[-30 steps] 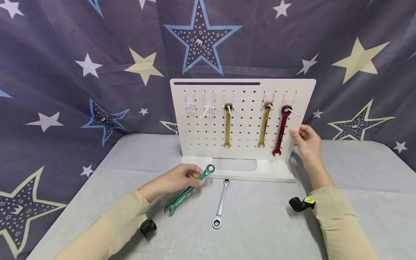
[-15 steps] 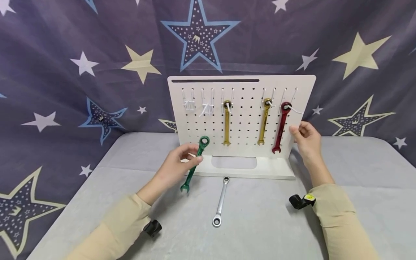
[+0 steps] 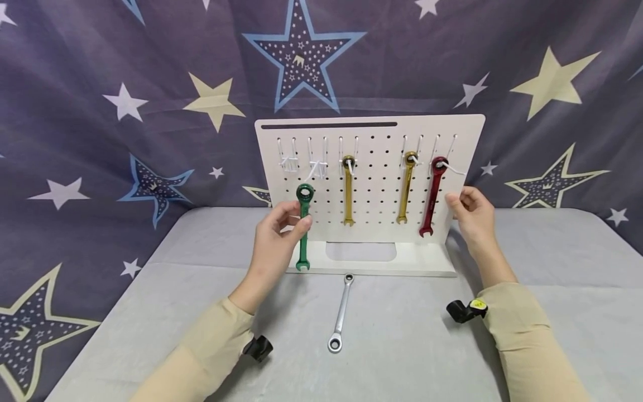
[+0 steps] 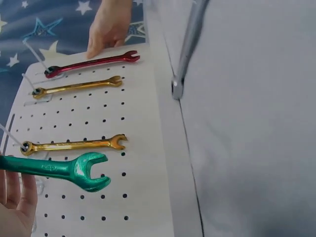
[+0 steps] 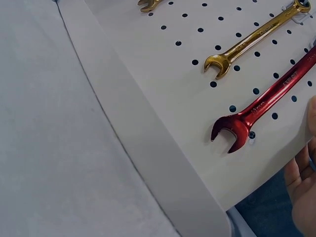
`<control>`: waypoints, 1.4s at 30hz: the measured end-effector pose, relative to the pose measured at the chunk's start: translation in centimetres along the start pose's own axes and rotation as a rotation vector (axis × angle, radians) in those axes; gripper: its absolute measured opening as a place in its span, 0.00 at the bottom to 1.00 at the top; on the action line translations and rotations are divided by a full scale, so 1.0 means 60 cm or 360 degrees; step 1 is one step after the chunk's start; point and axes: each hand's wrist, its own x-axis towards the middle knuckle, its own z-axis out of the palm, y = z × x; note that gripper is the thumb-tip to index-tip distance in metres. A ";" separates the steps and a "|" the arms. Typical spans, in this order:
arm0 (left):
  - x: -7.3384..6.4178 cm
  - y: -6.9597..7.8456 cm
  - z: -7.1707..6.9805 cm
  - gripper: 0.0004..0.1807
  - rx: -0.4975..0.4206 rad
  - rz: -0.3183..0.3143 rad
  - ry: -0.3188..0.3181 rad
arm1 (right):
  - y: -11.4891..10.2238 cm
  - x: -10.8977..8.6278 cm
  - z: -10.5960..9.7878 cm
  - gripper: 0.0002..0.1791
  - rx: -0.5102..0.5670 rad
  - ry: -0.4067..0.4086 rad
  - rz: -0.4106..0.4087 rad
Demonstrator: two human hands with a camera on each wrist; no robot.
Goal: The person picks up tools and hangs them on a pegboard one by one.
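My left hand (image 3: 273, 240) pinches a green combination wrench (image 3: 303, 245) by its shaft, ring end up and open end down. It hangs nearly upright before the left part of a white pegboard (image 3: 444, 127), its ring just below an unloaded white hook (image 3: 316, 167). My right hand (image 3: 474, 218) grips the board's right edge, thumb on the front, fingers partly hidden behind. On other hooks hang a gold wrench (image 3: 349, 195), a second gold wrench (image 3: 406, 192) and, nearest my right hand, a red wrench (image 3: 432, 201). In the left wrist view the green open end (image 4: 89, 172) faces the table side.
A silver double-ring wrench (image 3: 341, 315) lies on the grey cloth-covered table (image 3: 402, 346) in front of the board's base (image 3: 422, 259). Another unloaded hook (image 3: 288, 163) is at the far left of the board. A star-patterned curtain (image 3: 150, 56) hangs behind.
My left hand has lifted the green wrench from low over the table up to the board, turning it from slanted to nearly upright. My right hand has stayed on the board's edge.
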 end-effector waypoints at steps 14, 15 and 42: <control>0.034 -0.012 0.028 0.13 -0.0108 0.0014 0.0083 | 0.002 -0.002 -0.011 0.08 -0.0082 0.0015 0.0019; 0.038 -0.015 0.028 0.14 -0.0107 0.0006 0.0088 | 0.001 -0.002 -0.010 0.07 -0.0084 0.0005 0.0020; 0.107 -0.057 0.069 0.17 -0.0199 -0.0287 0.0288 | 0.002 0.001 -0.005 0.05 -0.0148 -0.0049 -0.0040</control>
